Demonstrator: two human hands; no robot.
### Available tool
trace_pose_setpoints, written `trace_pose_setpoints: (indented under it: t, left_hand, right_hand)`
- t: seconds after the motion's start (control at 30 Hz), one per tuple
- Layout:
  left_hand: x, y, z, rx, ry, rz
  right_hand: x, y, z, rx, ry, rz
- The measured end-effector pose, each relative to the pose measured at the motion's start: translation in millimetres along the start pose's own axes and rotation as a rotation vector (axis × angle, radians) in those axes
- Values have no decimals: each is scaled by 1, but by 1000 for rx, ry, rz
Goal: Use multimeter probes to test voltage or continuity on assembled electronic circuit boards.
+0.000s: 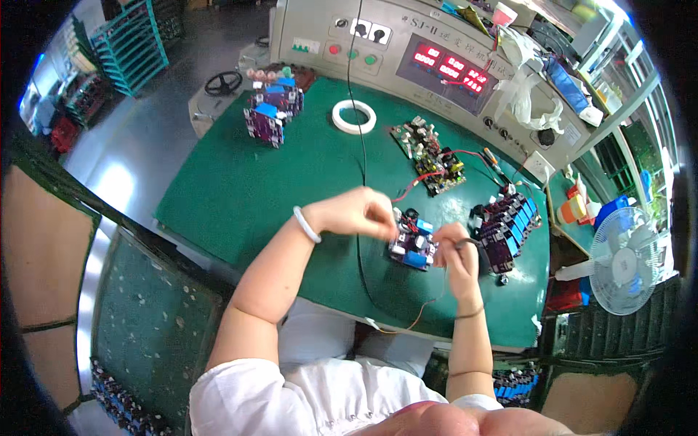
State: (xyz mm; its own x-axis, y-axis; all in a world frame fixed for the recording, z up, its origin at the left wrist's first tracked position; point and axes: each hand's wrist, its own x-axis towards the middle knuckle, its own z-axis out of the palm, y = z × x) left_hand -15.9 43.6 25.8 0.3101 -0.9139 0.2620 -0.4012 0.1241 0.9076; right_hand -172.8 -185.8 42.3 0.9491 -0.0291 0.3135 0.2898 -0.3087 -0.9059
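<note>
A purple circuit board with blue blocks (416,258) lies on the green tabletop (269,189) between my two hands. My left hand (356,213) hangs over its left edge, fingertips pinched together and slightly blurred; what they hold, if anything, is hidden. On the board's right side, my right hand (456,258) is closed around a thin dark tool (469,243), its tip hidden by my fingers. A red lead (413,186) runs from a larger green circuit board (430,156) toward the board between my hands.
Purple boards with blue parts (512,227) stand in a row at the right; more boards (275,109) stand far left. A white tape roll (354,117) lies near the test panel (436,62). A black cable (364,152) crosses the table. A white fan (624,261) stands right.
</note>
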Motion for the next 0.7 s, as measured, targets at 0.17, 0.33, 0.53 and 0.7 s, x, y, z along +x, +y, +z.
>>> trace_pose_setpoints:
  t: [0.17, 0.33, 0.53, 0.7]
  left_hand:
    - [6, -29, 4, 371, 259, -65]
    - [10, -38, 15, 510, 279, -35]
    - [15, -45, 19, 460, 225, -29]
    - [13, -39, 14, 655, 318, 67]
  right_hand:
    - [19, -13, 26, -717, -22, -185]
    - [27, -2, 36, -864, -112, -178]
    - [25, 12, 35, -935, -93, -223]
    - [25, 5, 30, -968, -150, -128]
